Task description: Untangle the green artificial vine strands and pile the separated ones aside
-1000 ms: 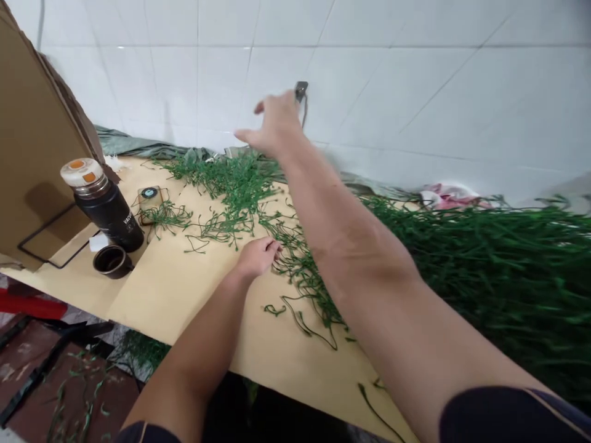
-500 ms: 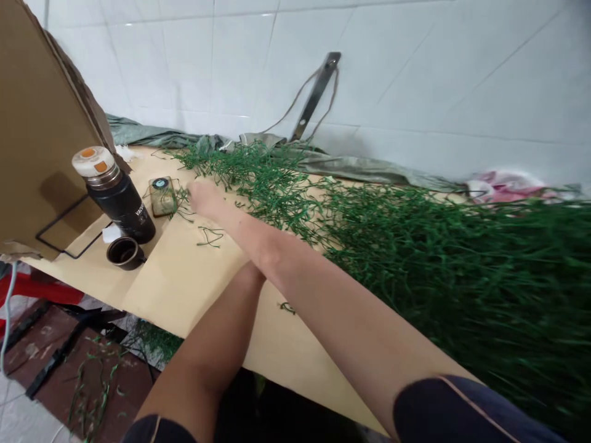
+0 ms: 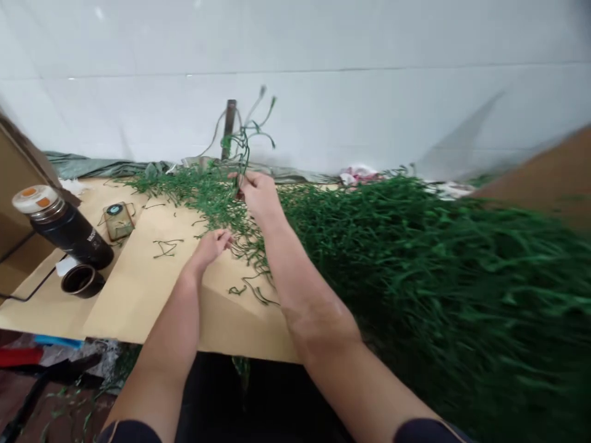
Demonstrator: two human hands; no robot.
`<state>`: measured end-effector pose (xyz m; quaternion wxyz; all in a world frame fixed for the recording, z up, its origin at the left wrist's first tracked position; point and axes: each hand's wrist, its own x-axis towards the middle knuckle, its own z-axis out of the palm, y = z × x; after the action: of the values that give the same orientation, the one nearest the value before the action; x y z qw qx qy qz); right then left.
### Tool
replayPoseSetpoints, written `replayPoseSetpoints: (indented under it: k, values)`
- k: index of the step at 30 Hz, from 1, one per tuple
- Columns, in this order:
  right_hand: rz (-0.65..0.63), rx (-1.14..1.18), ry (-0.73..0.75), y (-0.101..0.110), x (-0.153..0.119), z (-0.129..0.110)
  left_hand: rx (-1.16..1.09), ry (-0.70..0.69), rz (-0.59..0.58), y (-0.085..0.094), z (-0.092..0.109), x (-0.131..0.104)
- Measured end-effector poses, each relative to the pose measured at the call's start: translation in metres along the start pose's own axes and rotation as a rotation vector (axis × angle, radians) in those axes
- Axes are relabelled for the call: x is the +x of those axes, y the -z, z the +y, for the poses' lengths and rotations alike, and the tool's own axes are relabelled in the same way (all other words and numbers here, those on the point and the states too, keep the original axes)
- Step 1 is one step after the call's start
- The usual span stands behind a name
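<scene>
My right hand (image 3: 261,194) is raised above the far part of the surface, its fingers pinched round a few thin green stems (image 3: 244,147) that branch upward and look like artificial plant sprigs. Lower and to the left, my left hand (image 3: 213,246) is held closed, fingertips together, at the edge of the loose green stems; whether a stem is in it I cannot make out. Behind both hands lies a thin spread of the same green stems (image 3: 194,187). To the right they swell into a large heap (image 3: 415,246). A few single stems (image 3: 166,248) lie apart on the cardboard.
On the left stand a black vacuum flask (image 3: 69,231) with a white and orange lid, a dark cup (image 3: 83,281) and a small yellowish box (image 3: 119,221). Cardboard (image 3: 138,301) covers the table. A dark metal bar (image 3: 228,129) leans on the tiled wall (image 3: 323,117).
My right hand has moved from beside the small box rightward and up, now with stems in it. My left hand has come into sight from under the right arm. The view has turned right.
</scene>
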<state>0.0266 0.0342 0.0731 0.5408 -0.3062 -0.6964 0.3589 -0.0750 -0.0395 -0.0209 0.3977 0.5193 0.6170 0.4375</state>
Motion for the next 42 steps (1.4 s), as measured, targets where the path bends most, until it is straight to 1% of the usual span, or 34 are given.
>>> replayPoseSetpoints:
  k: [2, 3, 4, 5, 7, 9, 10, 11, 12, 13, 14, 15, 16, 17, 19, 21, 22, 24, 27, 30, 33, 34, 36, 39, 40, 42]
  values:
    - [0.012, 0.150, -0.209, 0.009, -0.022, 0.006, -0.019, -0.011, 0.009, 0.008, 0.011, -0.008]
    - [0.019, 0.198, -0.292, 0.012, -0.031, 0.009, -0.042, -0.020, 0.031, 0.011, 0.016, -0.011]
    - [0.031, 0.225, -0.321, 0.015, -0.038, 0.012, -0.070, -0.032, 0.065, 0.014, 0.020, -0.014]
    - [0.042, 0.231, -0.309, 0.018, -0.044, 0.014, -0.107, -0.045, 0.114, 0.017, 0.023, -0.017]
    - [0.067, 0.194, -0.213, 0.025, -0.052, 0.019, -0.202, -0.061, 0.242, 0.021, 0.027, -0.021]
    - [0.106, 0.132, -0.123, 0.031, -0.057, 0.021, -0.315, -0.057, 0.430, 0.024, 0.030, -0.026]
    - [0.129, 0.101, -0.103, 0.033, -0.059, 0.021, -0.365, -0.059, 0.532, 0.025, 0.032, -0.028]
    - [0.147, 0.071, -0.095, 0.035, -0.061, 0.020, -0.398, -0.083, 0.625, 0.025, 0.036, -0.030]
    - [0.156, 0.045, -0.088, 0.035, -0.062, 0.018, -0.406, -0.129, 0.690, 0.025, 0.041, -0.033]
    - [0.154, 0.022, -0.075, 0.035, -0.063, 0.016, -0.387, -0.195, 0.719, 0.025, 0.048, -0.035]
    - [0.142, -0.002, -0.052, 0.034, -0.065, 0.014, -0.342, -0.270, 0.703, 0.024, 0.057, -0.037]
    - [0.123, -0.023, -0.020, 0.032, -0.067, 0.011, -0.274, -0.336, 0.653, 0.022, 0.067, -0.038]
    - [0.104, -0.039, 0.016, 0.030, -0.068, 0.009, -0.188, -0.380, 0.587, 0.020, 0.078, -0.038]
    - [0.088, -0.047, 0.050, 0.028, -0.070, 0.008, -0.090, -0.394, 0.516, 0.017, 0.089, -0.037]
    - [0.070, -0.038, 0.093, 0.026, -0.071, 0.007, 0.118, -0.349, 0.392, 0.013, 0.109, -0.033]
    - [0.057, -0.011, 0.089, 0.026, -0.070, 0.009, 0.316, -0.264, 0.313, 0.010, 0.123, -0.028]
    - [0.049, 0.002, 0.073, 0.027, -0.068, 0.011, 0.398, -0.223, 0.289, 0.009, 0.126, -0.026]
    - [0.030, 0.028, 0.033, 0.030, -0.065, 0.014, 0.509, -0.168, 0.267, 0.010, 0.128, -0.025]
    - [-0.009, 0.075, -0.013, 0.032, -0.060, 0.020, 0.557, -0.176, 0.316, 0.017, 0.123, -0.024]
    - [-0.030, 0.144, -0.059, 0.032, -0.060, 0.021, 0.443, -0.241, 0.418, 0.026, 0.117, -0.017]
    - [-0.054, 0.207, -0.091, 0.032, -0.063, 0.018, 0.267, -0.236, 0.483, 0.034, 0.115, -0.007]
    - [-0.063, 0.225, -0.092, 0.032, -0.065, 0.017, 0.252, -0.230, 0.496, 0.036, 0.115, -0.005]
    - [-0.082, 0.268, -0.097, 0.032, -0.067, 0.015, 0.307, -0.263, 0.517, 0.039, 0.117, -0.005]
    - [-0.125, 0.371, -0.122, 0.031, -0.068, 0.015, 0.454, -0.366, 0.484, 0.039, 0.121, -0.013]
    - [-0.138, 0.408, -0.134, 0.030, -0.068, 0.015, 0.487, -0.368, 0.443, 0.037, 0.122, -0.017]
    - [-0.150, 0.503, -0.152, 0.030, -0.067, 0.014, 0.547, -0.325, 0.330, 0.030, 0.124, -0.025]
